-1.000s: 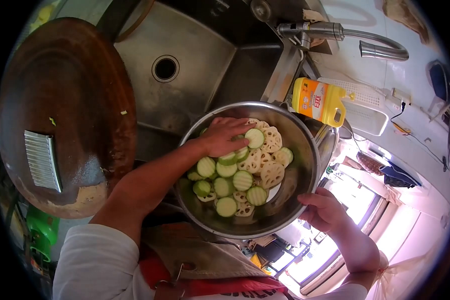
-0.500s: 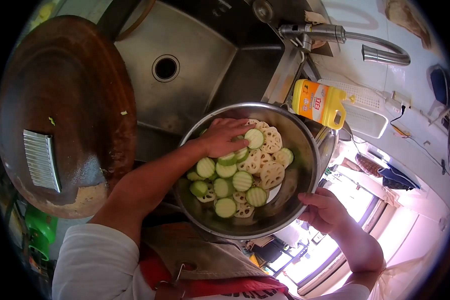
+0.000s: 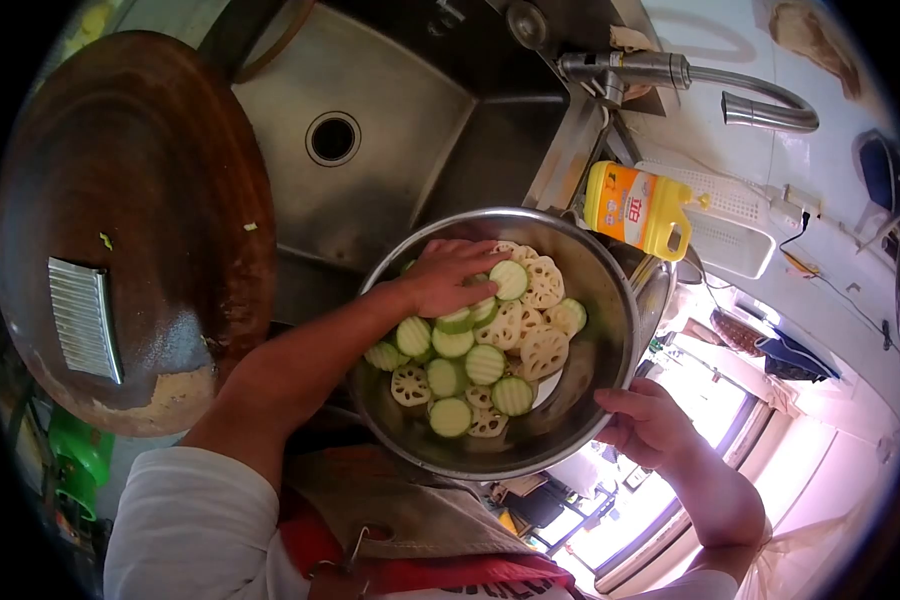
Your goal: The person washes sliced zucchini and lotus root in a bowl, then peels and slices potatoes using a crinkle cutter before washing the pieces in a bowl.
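A wide metal bowl [image 3: 590,400] holds ridged slices of a pale green squash [image 3: 485,365], possibly zucchini, mixed with lotus root slices [image 3: 545,352]. My left hand [image 3: 452,278] reaches into the bowl and lies on the slices at its upper left, fingers stretched out; whatever is under the palm is hidden. At the lower right of the bowl, my right hand [image 3: 645,422] grips the rim, thumb on the inner side and fingers beneath on the outside. The bowl tilts so that its inside faces me.
A steel sink [image 3: 380,200] with a drain lies behind the bowl, a faucet [image 3: 650,70] at its right. On the left, a round wooden cutting board [image 3: 150,200] carries a crinkle cutter [image 3: 83,320]. A yellow detergent jug [image 3: 635,210] and a white plastic basket [image 3: 725,240] are to the right.
Squash slices near my left wrist have shifted; a rounded end piece there is out of sight and a lotus root slice shows more fully. Both hands stay nearly in place.
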`<action>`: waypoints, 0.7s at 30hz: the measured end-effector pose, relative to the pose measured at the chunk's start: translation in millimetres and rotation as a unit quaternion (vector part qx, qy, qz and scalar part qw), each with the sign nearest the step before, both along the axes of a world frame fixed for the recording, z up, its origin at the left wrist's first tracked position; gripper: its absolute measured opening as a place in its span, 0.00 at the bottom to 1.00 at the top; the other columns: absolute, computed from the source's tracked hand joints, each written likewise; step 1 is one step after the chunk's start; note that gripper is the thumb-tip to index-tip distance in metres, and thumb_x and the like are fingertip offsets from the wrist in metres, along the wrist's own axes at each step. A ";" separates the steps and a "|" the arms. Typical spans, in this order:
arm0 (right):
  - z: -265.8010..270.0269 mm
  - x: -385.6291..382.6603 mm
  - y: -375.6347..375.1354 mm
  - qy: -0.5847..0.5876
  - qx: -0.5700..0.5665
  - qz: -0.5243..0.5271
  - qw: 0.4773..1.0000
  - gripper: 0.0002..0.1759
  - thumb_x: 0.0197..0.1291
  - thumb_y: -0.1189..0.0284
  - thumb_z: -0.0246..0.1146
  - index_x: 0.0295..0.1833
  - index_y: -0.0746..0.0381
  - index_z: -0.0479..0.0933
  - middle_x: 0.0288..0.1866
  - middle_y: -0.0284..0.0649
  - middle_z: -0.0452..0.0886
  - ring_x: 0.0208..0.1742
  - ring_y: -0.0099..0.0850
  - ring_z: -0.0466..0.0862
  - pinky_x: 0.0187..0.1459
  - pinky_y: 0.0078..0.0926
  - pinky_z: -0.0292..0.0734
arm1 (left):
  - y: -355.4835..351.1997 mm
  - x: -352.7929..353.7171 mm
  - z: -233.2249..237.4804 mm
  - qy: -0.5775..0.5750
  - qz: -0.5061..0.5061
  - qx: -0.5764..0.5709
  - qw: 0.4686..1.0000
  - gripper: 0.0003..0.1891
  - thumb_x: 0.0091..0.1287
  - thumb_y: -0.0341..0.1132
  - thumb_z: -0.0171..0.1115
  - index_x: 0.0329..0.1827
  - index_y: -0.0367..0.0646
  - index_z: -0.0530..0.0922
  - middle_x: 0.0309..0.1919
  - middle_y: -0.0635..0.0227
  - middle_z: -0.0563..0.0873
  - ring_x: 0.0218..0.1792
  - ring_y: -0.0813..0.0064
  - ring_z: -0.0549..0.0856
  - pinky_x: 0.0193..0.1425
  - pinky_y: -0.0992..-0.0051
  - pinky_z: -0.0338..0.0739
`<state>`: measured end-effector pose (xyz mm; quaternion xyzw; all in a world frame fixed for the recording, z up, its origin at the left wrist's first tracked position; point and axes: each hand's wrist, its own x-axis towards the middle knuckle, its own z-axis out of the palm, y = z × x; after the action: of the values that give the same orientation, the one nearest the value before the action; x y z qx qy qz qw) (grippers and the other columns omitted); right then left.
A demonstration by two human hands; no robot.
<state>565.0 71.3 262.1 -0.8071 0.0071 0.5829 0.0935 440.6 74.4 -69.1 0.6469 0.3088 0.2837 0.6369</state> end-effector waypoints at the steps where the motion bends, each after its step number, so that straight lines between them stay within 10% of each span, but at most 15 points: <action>1: 0.0 -0.3 -0.3 0.000 0.001 0.002 1.000 0.16 0.66 0.78 0.58 0.57 0.74 0.70 0.50 0.51 0.82 0.44 0.38 0.87 0.48 0.32 0.88 | -0.5 0.2 0.0 0.000 0.001 0.000 1.000 0.30 0.71 0.51 0.53 0.75 0.57 0.64 0.75 0.61 0.62 0.74 0.55 0.60 0.76 0.56 0.45; 21: -0.7 -7.2 7.8 -0.015 0.002 -0.001 1.000 0.15 0.66 0.76 0.60 0.54 0.74 0.70 0.48 0.50 0.82 0.43 0.37 0.87 0.44 0.31 0.89 | -1.7 3.4 -7.5 0.004 0.007 -0.004 1.000 0.30 0.70 0.57 0.50 0.75 0.62 0.64 0.75 0.62 0.63 0.74 0.55 0.59 0.76 0.59 0.46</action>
<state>557.8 79.1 261.4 -0.8157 0.0053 0.5705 0.0954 443.9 72.7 -76.6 0.6435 0.3174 0.2845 0.6357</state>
